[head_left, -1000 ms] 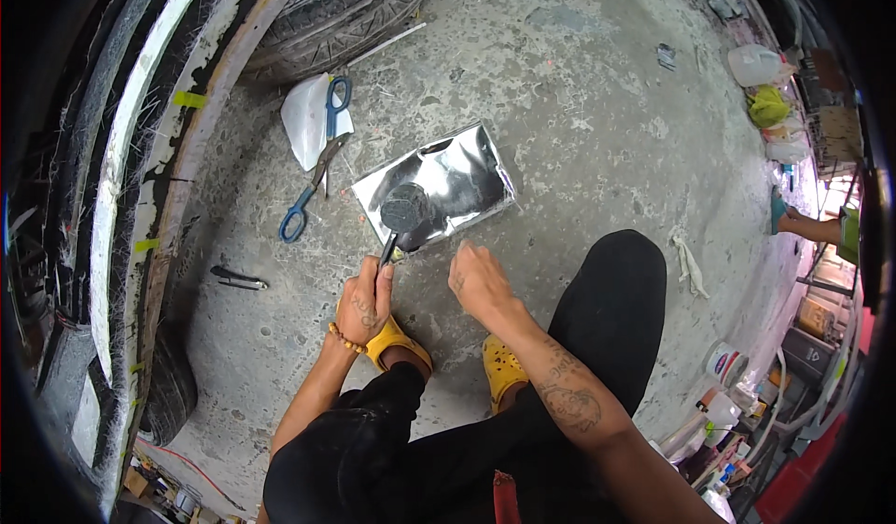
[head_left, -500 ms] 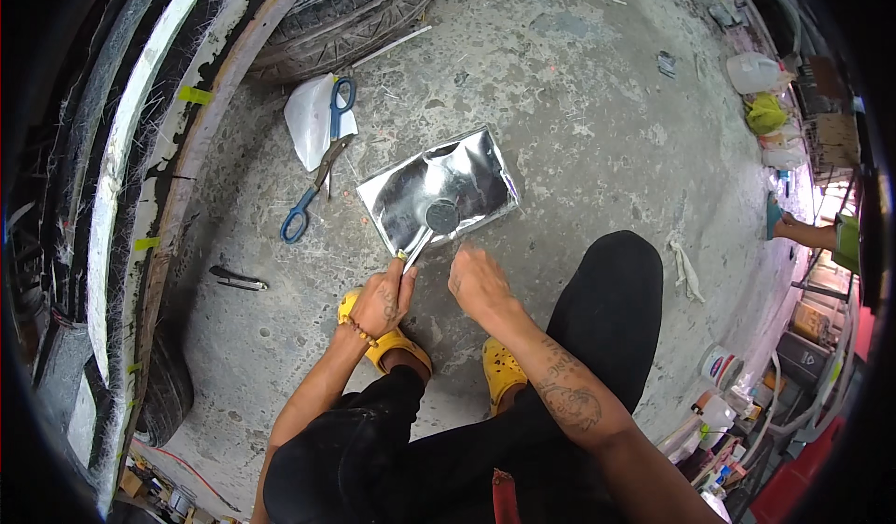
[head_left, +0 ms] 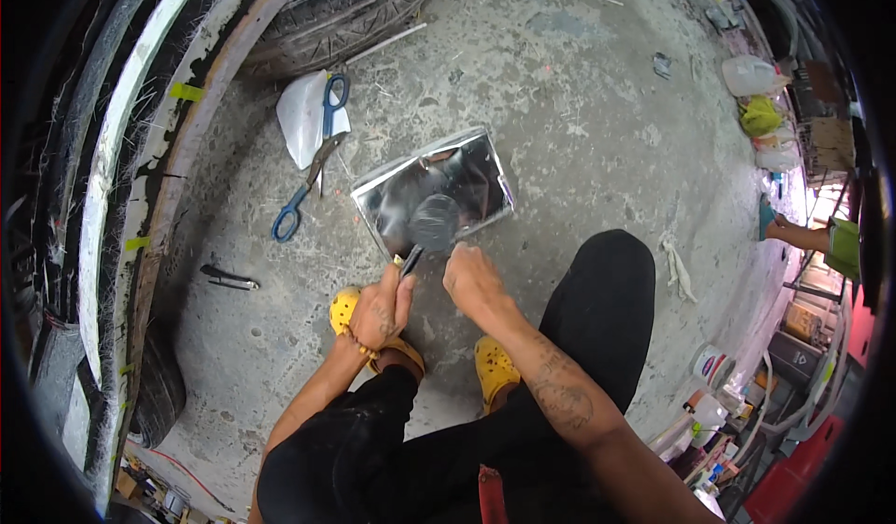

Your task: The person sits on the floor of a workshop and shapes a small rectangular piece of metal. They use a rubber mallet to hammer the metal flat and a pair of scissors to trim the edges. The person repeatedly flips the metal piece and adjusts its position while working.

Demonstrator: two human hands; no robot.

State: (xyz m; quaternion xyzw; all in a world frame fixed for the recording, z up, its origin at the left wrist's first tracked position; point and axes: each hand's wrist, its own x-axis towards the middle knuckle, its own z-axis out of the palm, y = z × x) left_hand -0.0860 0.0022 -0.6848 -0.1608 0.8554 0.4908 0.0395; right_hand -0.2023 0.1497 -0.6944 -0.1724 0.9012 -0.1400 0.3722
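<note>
On the floor in front of me lies a rectangular silver piece (head_left: 481,183) with a mirror-like face, like a foil-covered panel. My left hand (head_left: 381,309) is closed round the dark handle of a tool with a round grey head (head_left: 435,221). That head is over the silver piece's near edge; its exact kind I cannot make out. Close by on the right, my right hand (head_left: 476,281) is closed at the near edge, its fingertips pinched beside the round head. Whatever they hold is too small or hidden to name.
Blue-handled snips (head_left: 308,186) lie left of the silver piece, partly over a white sheet (head_left: 297,123). Nearer is a black utility knife (head_left: 229,279). Long panels (head_left: 140,151) and a tyre (head_left: 345,20) border the left. Containers (head_left: 749,76) and another person's arm (head_left: 798,235) are at far right.
The grey round head has tilted up and looks larger, its handle now dark instead of shiny. Reflections on the silver piece have shifted. Both hands stay almost in place.
</note>
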